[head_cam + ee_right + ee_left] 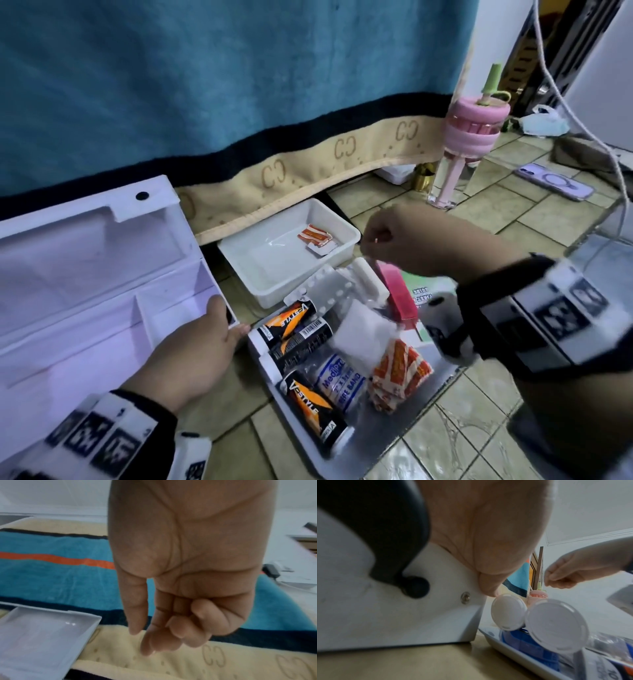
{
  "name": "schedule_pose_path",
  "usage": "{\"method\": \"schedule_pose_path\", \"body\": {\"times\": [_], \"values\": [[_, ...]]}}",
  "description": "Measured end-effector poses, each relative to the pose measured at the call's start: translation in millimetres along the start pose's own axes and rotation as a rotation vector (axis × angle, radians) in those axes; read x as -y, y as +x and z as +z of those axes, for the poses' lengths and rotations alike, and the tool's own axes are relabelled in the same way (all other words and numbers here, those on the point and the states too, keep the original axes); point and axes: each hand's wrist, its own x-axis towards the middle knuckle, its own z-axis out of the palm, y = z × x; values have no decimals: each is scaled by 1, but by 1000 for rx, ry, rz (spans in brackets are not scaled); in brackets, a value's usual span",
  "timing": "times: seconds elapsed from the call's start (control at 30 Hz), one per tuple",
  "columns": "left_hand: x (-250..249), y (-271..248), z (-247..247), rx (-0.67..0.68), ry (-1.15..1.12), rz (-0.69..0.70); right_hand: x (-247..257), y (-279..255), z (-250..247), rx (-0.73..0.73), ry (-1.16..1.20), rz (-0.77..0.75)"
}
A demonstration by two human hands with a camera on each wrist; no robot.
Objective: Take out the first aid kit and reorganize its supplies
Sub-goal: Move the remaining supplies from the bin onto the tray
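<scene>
The left hand (202,346) gripped the near right corner of the open first aid kit (85,274) on the floor, while the right hand (407,240), fingers curled and holding nothing, hovered over the tray (394,442) of supplies, probably to pick 1 next.

the floor (534,212) has pale green tiles. on the far side a teal blanket (222,75) with a beige border hangs down from the bed. at the far right a white cable (561,99) hangs before a white wall (603,85).
</scene>
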Motion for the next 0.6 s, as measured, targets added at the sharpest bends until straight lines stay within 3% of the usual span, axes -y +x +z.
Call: {"method": "schedule_pose_path", "body": {"times": [0.13,0.27,0.33,0.6], "values": [[-1,-1,-1,12,-12,-13,19,56,6,87,-184,-47],[-1,-2,-2,15,-8,-2,28,96,43,336,-376,-108],[-1,-2,-1,16,-6,3,31,105,54,403,-374,-68],[-1,-3,-2,24,0,5,24,120,64,398,-413,-29]]}}
